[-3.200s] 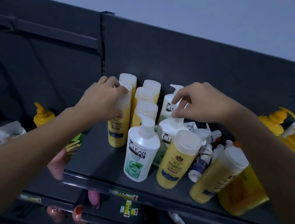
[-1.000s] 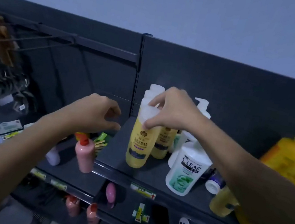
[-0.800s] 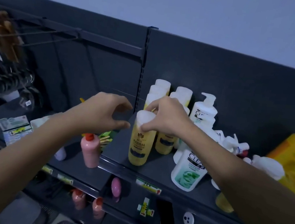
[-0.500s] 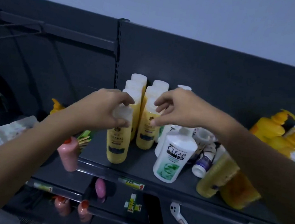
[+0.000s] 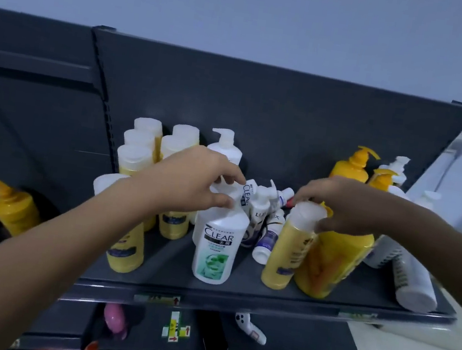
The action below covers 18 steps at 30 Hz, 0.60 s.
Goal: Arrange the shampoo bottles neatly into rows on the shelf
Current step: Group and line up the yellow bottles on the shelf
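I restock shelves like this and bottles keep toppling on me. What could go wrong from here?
The right hand grips the cap of a tilted yellow bottle that leans on a bigger yellow jug; pulling it may tip the jug. The left hand at the white CLEAR bottle could knock the loose small bottles behind it.

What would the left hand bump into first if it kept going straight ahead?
Probably the jumble of small white bottles just past its fingertips. The left hand is on top of the CLEAR bottle and points toward them, though depth is hard to judge.
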### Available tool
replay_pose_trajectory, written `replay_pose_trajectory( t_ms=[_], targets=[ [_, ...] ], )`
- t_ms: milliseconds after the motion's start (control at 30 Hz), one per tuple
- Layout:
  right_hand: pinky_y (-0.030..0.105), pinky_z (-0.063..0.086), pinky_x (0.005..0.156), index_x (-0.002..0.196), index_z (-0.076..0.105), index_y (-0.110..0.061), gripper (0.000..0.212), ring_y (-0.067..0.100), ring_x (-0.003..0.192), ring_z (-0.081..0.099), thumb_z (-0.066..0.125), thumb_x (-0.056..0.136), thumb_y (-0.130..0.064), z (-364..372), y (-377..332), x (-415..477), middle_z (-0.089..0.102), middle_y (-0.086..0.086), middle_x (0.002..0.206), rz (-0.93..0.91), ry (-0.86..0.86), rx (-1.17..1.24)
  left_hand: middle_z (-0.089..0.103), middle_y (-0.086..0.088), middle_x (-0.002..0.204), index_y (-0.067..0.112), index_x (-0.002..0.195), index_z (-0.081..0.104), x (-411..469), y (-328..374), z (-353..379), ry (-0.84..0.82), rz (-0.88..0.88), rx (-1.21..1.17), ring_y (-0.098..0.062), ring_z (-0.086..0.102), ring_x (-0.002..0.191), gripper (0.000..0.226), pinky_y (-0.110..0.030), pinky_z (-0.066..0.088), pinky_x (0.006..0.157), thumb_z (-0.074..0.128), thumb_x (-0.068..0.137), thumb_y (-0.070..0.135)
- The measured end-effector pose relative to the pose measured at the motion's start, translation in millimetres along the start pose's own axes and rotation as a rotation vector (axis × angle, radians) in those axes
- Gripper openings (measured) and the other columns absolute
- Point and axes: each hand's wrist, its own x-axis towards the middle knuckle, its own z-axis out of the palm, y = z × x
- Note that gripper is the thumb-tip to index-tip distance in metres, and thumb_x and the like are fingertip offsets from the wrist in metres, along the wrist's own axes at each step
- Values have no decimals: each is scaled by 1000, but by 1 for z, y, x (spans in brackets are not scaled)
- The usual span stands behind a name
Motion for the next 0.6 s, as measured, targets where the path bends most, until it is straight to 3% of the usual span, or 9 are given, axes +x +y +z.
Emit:
replay_pose_trajectory(
  t_ms=[100,233,467,600],
  targets=[
    [28,46,79,129,65,-31,55,9,101,55,87,79,-26,2,2,4,63,-18,111,-13,-2,55,70,11,123,36,131,67,9,4,2,-77,-5,97,-12,60,115,42,-36,53,92,70,91,49],
    [15,52,71,117,75,-33,50,0,98,66,92,69,-32,-4,-2,0,71,-23,102,-14,37,176,70,4,120,23,126,70,18,8,6,-74,7,118,-20,61,115,38,-39,51,93,68,93,42],
    [21,59,77,107,82,-35,46,-10,92,68,95,62,-35,-10,-29,-11,77,-26,99,-64,123,274,72,2,115,20,123,72,34,12,21,-13,11,72,-19,60,113,39,-38,51,93,69,93,44],
    [14,55,73,104,83,-32,42,-7,88,71,94,63,-30,-31,-52,-11,78,-22,92,-118,155,338,73,8,115,26,128,70,32,7,13,-34,-13,1,-15,64,108,50,-33,53,88,74,86,53]
  ],
)
